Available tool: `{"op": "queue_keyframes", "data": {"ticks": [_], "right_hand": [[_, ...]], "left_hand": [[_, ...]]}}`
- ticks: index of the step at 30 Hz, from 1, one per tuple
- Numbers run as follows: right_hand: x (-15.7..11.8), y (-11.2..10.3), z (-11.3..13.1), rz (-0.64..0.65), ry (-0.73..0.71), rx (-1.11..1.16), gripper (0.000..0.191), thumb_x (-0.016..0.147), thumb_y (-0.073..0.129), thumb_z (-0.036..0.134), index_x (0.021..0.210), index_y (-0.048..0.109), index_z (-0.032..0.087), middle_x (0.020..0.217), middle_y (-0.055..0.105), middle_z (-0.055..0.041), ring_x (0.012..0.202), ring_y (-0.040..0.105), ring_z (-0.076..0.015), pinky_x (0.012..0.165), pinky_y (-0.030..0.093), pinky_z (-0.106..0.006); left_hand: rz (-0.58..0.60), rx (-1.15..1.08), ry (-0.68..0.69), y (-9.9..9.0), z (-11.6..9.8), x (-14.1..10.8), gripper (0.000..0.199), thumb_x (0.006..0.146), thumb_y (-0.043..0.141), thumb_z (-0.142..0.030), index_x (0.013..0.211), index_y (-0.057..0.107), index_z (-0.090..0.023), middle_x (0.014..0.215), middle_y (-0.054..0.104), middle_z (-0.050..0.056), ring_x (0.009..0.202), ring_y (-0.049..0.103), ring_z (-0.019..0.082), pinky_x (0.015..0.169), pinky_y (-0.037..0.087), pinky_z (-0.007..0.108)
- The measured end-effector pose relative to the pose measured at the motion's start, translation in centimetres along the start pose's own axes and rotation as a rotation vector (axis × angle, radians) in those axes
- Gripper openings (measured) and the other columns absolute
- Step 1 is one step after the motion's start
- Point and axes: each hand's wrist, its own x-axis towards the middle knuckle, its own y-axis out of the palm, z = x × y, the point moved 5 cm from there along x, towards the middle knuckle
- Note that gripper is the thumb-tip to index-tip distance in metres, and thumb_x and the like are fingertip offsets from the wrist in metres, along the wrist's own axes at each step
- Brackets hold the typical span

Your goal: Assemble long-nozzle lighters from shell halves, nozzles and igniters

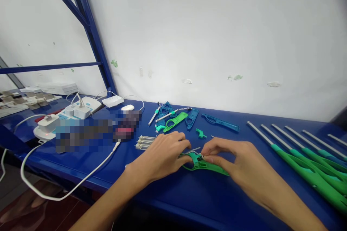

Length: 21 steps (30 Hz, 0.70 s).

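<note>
Power strip [94,104] with adapters plugged in, far left; white cable [56,199] looping to blurred dark object [127,126]. Clear tubes [143,142] just beside left hand [169,151], which grips green shell [214,168] above table [211,202]. Shell holds turquoise insert [195,157]. Blue shells [192,119] behind. Right hand [235,153] pinching at insert; anything between fingertips, cannot tell. Green-handled rods [320,187], far right.

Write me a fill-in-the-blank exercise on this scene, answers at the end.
The left hand and right hand work at a casing coloured ____.
The tabletop is coloured ____.
The rod-tipped tools lie on the person's ____ side.

Missing words: green; blue; right.
</note>
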Motion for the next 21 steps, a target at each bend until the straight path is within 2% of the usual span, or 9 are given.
{"op": "queue_keyframes", "data": {"ticks": [4,15,21], "right_hand": [[0.14,0.24,0.33,0.011,-0.017,-0.023,0.011,0.095,0.066,0.027,0.09,0.072,0.034,0.091,0.077,0.0108,0.087,0.071,-0.0127,0.081,0.048,-0.024],[0.09,0.3,0.62,0.027,-0.03,-0.04,0.014,0.094,0.066,0.023,0.09,0.073,0.034,0.094,0.078,0.011,0.091,0.072,-0.0129,0.084,0.05,-0.023],[0.27,0.52,0.41,0.033,-0.03,-0.021,0.013,0.091,0.066,0.022,0.095,0.073,0.033,0.098,0.079,0.0072,0.093,0.073,-0.0154,0.085,0.053,-0.026]], "left_hand": [[0.021,0.002,-0.009,0.29,0.27,0.05,0.013,0.096,0.073,-0.03,0.092,0.066,-0.02,0.091,0.065,0.0,0.084,0.062,0.018,0.059,0.029,0.03],[0.049,-0.017,-0.033,0.02,0.0,0.3,0.013,0.096,0.071,-0.024,0.092,0.059,-0.02,0.092,0.066,0.0,0.081,0.061,0.018,0.059,0.028,0.03],[0.052,-0.024,-0.039,0.01,0.01,0.24,0.014,0.097,0.069,-0.023,0.093,0.056,-0.021,0.093,0.067,-0.001,0.08,0.061,0.017,0.059,0.03,0.029]]}}
